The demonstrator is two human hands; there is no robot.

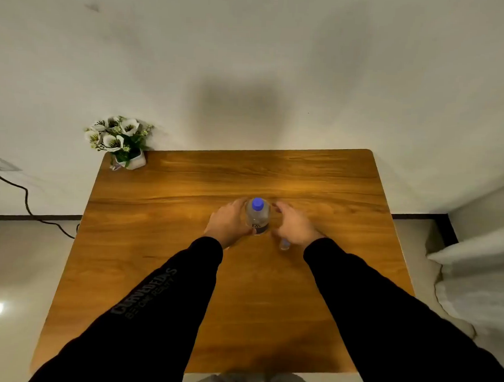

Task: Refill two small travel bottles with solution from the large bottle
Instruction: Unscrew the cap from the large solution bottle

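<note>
Two hands flank the clear, blue-capped plastic large bottle (257, 217) on the wooden surface (163, 216), left hand (229, 222) gripping it steady, right hand (294, 226) grasping a small clear bottle (284, 244).

- table (183, 274): warm orange-brown wood, darker grain streaks running across it
- large bottle (257, 218): clear body; blue cap; dark label band low down
- small bottle (284, 244): clear with a bluish tint; mostly hidden under the right hand
- sleeves (159, 296): black; the left one bears grey lettering
- flowers (117, 134): white petals with dark centres; green leaves; white pot (133, 161)
- wall (251, 46): off-white, with a grey shadow patch
- cable (28, 204): black
- floor (10, 267): pale, glossy tile; dark skirting strip above it
- bedding (478, 273): white
</note>
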